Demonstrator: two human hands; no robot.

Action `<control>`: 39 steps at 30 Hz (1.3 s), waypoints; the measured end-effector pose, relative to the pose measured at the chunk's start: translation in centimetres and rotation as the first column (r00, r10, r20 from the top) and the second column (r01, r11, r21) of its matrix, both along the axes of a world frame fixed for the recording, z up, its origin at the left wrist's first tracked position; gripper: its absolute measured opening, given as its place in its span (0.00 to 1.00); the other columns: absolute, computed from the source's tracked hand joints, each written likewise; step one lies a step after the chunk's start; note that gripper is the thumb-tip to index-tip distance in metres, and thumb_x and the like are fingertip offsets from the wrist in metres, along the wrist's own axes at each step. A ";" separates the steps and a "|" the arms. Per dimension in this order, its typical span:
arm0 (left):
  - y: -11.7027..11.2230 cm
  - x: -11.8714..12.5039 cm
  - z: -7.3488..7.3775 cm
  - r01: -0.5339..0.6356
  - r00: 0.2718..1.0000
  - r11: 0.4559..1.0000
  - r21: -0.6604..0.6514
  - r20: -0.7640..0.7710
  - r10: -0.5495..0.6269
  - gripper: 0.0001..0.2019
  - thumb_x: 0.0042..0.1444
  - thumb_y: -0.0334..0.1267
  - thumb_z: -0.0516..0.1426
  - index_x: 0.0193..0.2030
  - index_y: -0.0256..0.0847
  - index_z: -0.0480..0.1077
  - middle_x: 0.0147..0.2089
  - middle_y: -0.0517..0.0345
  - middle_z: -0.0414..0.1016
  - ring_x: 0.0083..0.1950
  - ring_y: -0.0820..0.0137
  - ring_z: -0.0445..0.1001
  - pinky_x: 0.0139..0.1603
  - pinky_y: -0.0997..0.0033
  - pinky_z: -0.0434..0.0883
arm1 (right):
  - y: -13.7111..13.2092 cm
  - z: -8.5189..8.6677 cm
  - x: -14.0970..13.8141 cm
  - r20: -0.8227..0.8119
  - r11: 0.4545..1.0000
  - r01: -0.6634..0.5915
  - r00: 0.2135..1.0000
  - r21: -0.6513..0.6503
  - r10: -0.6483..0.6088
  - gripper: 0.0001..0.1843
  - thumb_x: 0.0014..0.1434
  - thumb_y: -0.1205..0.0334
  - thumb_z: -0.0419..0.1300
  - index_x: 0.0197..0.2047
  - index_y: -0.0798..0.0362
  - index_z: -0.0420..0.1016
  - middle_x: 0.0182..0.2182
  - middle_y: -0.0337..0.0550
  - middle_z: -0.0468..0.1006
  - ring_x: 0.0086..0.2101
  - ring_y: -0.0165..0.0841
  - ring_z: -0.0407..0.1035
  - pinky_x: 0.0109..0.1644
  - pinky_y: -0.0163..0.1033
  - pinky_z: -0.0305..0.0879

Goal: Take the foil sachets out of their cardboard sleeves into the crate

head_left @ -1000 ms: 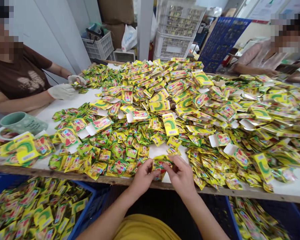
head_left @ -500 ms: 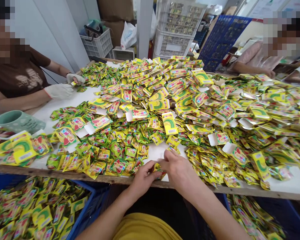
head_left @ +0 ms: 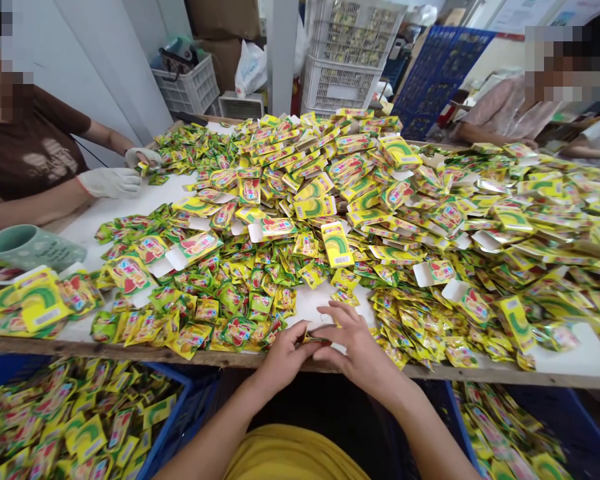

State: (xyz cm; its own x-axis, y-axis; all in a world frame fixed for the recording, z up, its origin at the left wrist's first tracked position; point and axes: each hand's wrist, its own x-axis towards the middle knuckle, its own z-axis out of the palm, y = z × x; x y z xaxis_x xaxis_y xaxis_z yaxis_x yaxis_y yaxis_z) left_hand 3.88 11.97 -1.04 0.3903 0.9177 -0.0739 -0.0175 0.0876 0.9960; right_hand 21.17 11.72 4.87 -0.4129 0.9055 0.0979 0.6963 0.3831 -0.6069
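At the near edge of the table, my left hand (head_left: 286,355) is closed, thumb and fingers pinching a small printed packet (head_left: 315,340) that is mostly hidden between my hands. My right hand (head_left: 353,341) is just right of it, its fingers spread and curved over the packet's far side; whether they touch it I cannot tell. Small glossy green and yellow sachets (head_left: 240,300) lie heaped left of my hands. More yellow sachets (head_left: 410,327) are in rows to the right. Beyond stands a yellow carton (head_left: 337,245) with a barcode, in front of a large pile of flat cartons (head_left: 315,190).
A green mug (head_left: 35,247) stands at the left, near a co-worker's gloved hand (head_left: 111,182). Blue crates (head_left: 180,400) holding filled cartons sit below the table edge (head_left: 220,359). White crates (head_left: 343,83) are stacked behind. Other people sit at the far right.
My right hand's fingers have spread apart from a bunched pose and shifted slightly down. My left hand stays at the packet. The view has shifted slightly.
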 end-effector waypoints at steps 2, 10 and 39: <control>0.0 -0.2 0.3 0.003 1.000 1.000 -0.029 0.023 -0.002 0.16 0.59 0.45 0.55 0.50 0.40 0.73 0.47 0.54 0.76 0.49 0.63 0.71 0.53 0.66 0.66 | -0.3 -0.7 0.3 -0.259 0.977 0.206 0.942 -0.055 -0.213 0.11 0.60 0.54 0.58 0.41 0.49 0.77 0.45 0.50 0.74 0.48 0.41 0.67 0.51 0.49 0.65; 0.9 -1.7 1.3 0.024 0.999 0.994 -0.102 0.032 -0.021 0.16 0.56 0.44 0.58 0.49 0.40 0.75 0.50 0.51 0.78 0.52 0.61 0.74 0.56 0.62 0.68 | -1.4 -3.9 -0.9 -0.558 0.784 0.124 0.637 -0.608 -0.533 0.13 0.56 0.52 0.60 0.39 0.54 0.72 0.14 0.27 0.61 0.13 0.22 0.53 0.15 0.27 0.51; 2.6 0.7 2.6 -0.049 0.918 0.912 0.408 -0.342 0.203 0.11 0.62 0.35 0.52 0.34 0.40 0.75 0.32 0.56 0.76 0.35 0.69 0.72 0.39 0.72 0.64 | 1.5 -3.3 -0.3 -0.605 0.831 0.251 0.587 -0.497 -0.539 0.09 0.44 0.57 0.70 0.29 0.52 0.82 0.23 0.39 0.76 0.17 0.25 0.65 0.18 0.32 0.66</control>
State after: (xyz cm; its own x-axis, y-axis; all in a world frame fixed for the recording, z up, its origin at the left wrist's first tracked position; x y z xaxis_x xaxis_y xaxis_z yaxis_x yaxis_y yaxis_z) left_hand 4.63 14.59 1.55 0.2837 0.9422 0.1782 0.3726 -0.2796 0.8849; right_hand 20.92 13.26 1.53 0.0603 0.9884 -0.1395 0.0372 -0.1419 -0.9892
